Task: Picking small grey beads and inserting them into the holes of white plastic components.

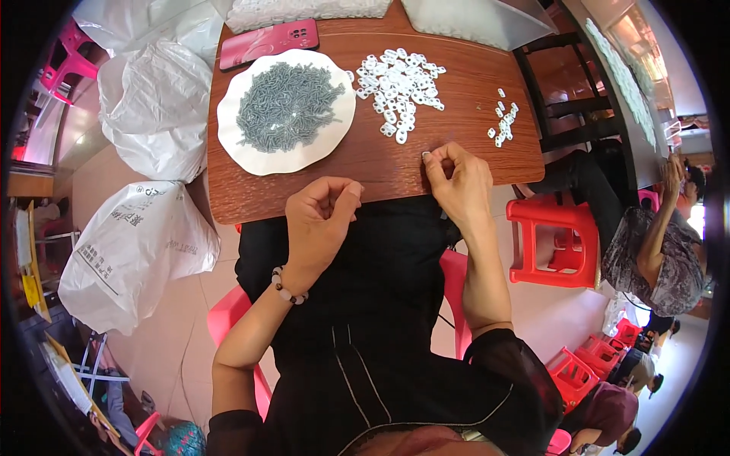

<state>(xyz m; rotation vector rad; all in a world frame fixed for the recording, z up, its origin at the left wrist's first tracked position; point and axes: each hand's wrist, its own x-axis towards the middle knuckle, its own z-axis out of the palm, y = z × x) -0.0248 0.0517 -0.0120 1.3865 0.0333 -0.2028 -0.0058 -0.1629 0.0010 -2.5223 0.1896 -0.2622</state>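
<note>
Over the table's near edge, my left hand (323, 213) is closed, fingers curled and thumb against the forefinger; anything in it is too small or hidden to make out. My right hand (462, 178) pinches a small white plastic piece (426, 155) between thumb and forefinger, just above the wood. Ahead of the left hand stands a white wavy-rimmed plate (230, 121) heaped with small grey rod-like pieces (287, 106). Beyond the right hand lies a loose pile of white plastic pieces with holes (395, 83). A smaller group of similar white pieces (503, 125) is farther right.
A pink phone (266, 44) lies behind the plate on the brown table (479, 72). Containers of white pieces (308, 11) and a translucent bin (475, 23) line the far edge. White sacks (141, 251) stand left. A red stool (551, 243) and a seated person (654, 254) are right.
</note>
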